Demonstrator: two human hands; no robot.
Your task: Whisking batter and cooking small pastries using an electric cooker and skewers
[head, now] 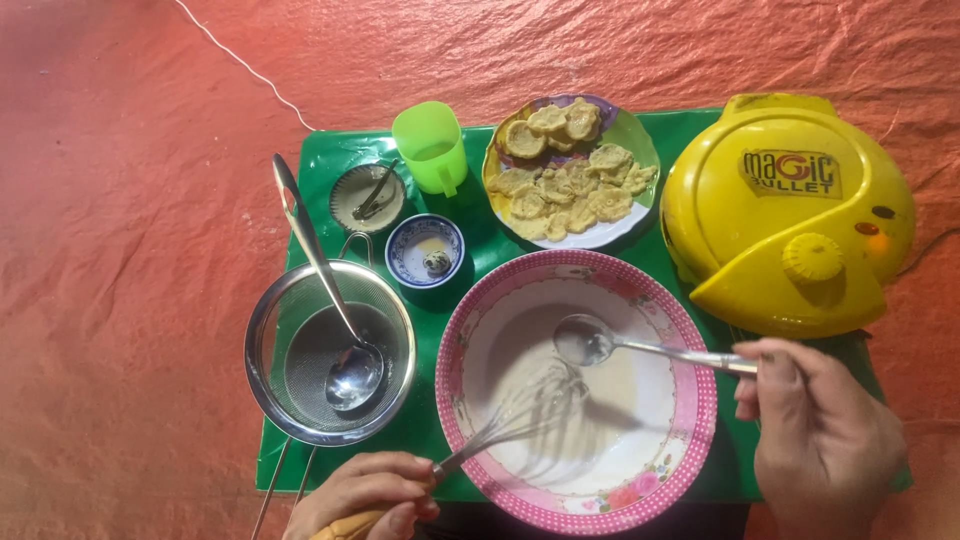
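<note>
At the bottom edge of the frame, our left hand (365, 492) has its grip closed around a wire whisk (520, 410), whose loops sit in the pale batter. At lower right, our right hand (820, 435) pinches a metal spoon (590, 342), bowl raised over the batter. Both tools work inside the pink-rimmed bowl (690, 400) at lower centre. To its left: a strainer (300, 385) holding a ladle (350, 372). Farther up: a small blue-patterned bowl (408, 255), green cup (432, 145), plate of fried pieces (635, 140), and yellow appliance (790, 215) at upper right, all on the green surface (330, 150).
</note>
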